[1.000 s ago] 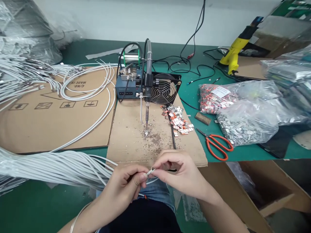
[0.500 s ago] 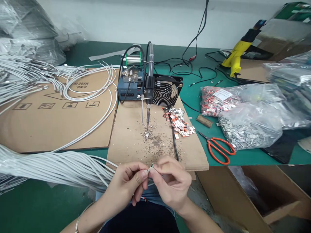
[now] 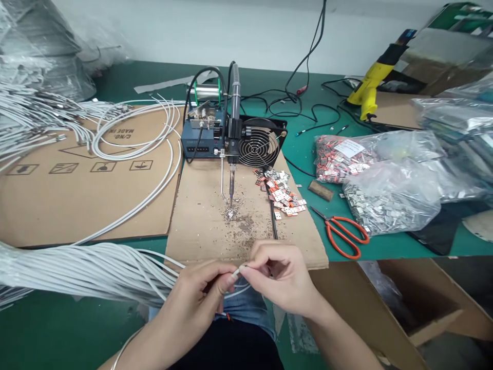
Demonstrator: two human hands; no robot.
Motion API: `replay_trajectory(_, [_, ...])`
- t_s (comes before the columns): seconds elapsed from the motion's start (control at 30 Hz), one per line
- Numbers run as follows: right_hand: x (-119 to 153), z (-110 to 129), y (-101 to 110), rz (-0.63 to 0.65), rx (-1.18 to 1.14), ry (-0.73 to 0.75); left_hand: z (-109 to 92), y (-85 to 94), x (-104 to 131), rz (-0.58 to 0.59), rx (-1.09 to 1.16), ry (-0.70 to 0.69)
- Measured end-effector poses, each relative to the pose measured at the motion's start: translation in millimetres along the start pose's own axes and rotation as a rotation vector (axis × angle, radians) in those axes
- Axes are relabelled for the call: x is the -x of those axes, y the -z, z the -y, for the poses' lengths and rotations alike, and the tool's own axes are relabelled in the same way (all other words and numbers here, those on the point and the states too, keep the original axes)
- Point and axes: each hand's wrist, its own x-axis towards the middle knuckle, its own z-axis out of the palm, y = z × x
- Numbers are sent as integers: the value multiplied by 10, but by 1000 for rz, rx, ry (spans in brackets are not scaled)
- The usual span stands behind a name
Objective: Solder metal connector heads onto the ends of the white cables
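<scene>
Between my two hands is the end of a white cable (image 3: 237, 271), held just over the front edge of the cardboard sheet. My left hand (image 3: 204, 288) pinches the cable with thumb and forefinger close to its end. Thumb and fingers of my right hand (image 3: 275, 270) are pressed together at the very tip, which they mostly cover. A thick bundle of white cables (image 3: 92, 270) lies to the left of my left hand. Beyond the hands, a soldering iron (image 3: 232, 139) stands in its holder, tip down over solder crumbs (image 3: 230, 212).
Small orange and white connector pieces (image 3: 287, 194) lie right of the iron. Behind are a blue soldering station (image 3: 200, 141), a solder spool (image 3: 207, 93) and a fan (image 3: 256, 146). Orange-handled scissors (image 3: 344, 234), bagged metal parts (image 3: 385, 203) and a yellow heat gun (image 3: 370, 87) are at right.
My right hand has turned and its fingers have closed further over the cable tip, hiding the green bit seen before. My left hand keeps its pinch. The view has shifted slightly.
</scene>
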Motion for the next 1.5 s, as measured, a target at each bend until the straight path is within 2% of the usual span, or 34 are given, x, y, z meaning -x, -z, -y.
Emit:
replay_trajectory(0.1, [32, -79, -182, -168, -64, 100, 38, -47, -6, -174, 99, -38])
replay_trajectory(0.17, [21, -93, -262, -238, -112, 154, 55, -60, -3, -228, 134, -89])
replay_trajectory(0.23, [-22, -91, -273, -328, -268, 174, 62, -52, 4, -195, 185, -106])
replay_trajectory(0.33, [-92, -94, -177, -454, -513, 171, 63, -16, 15, -139, 300, -13])
replay_trajectory(0.4, [-100, -103, -100, -405, -473, 111, 60, 8, 13, -138, 368, 86])
replay_trajectory(0.47, [-73, -109, -57, -266, -336, -9, 55, 19, 4, -153, 420, 160])
replay_trajectory(0.53, [-38, -104, -53, -138, -189, -90, 49, 16, -9, -166, 453, 169])
replay_trajectory(0.63, [-19, -78, -67, -77, -80, -82, 36, 3, -27, -157, 431, 134])
replay_trajectory(0.77, [-49, -48, -53, -61, -35, -67, 31, -3, -46, -144, 339, 132])
replay_trajectory(0.87, [-61, -66, -82, -88, -79, -2, 62, -11, -66, -133, 388, 178])
replay_trajectory(1.03, [-16, -172, -339, -331, -120, 183, 130, -46, -86, -76, 619, 326])
replay_trajectory(1.13, [33, -191, -424, -390, -109, 225, 73, -26, -87, -17, 669, 391])
replay_trajectory(1.2, [50, -168, -337, -324, -139, 167, -10, 24, -93, -44, 622, 446])
replay_trajectory(1.27, [29, -130, -115, -250, -47, 104, -86, 104, -114, -112, 507, 510])
replay_trajectory(1.3, [-3, -111, 37, -231, 82, 91, -106, 152, -134, -143, 440, 537])
replay_trajectory(1.37, [-116, -84, 370, -289, 513, 122, -95, 249, -197, -141, 343, 563])
replay_trajectory(1.43, [-277, -76, 668, -229, 910, 85, -30, 336, -289, -68, 308, 545])
replay_trajectory(1.5, [-446, -86, 869, -123, 1185, 12, 46, 402, -394, 14, 287, 519])
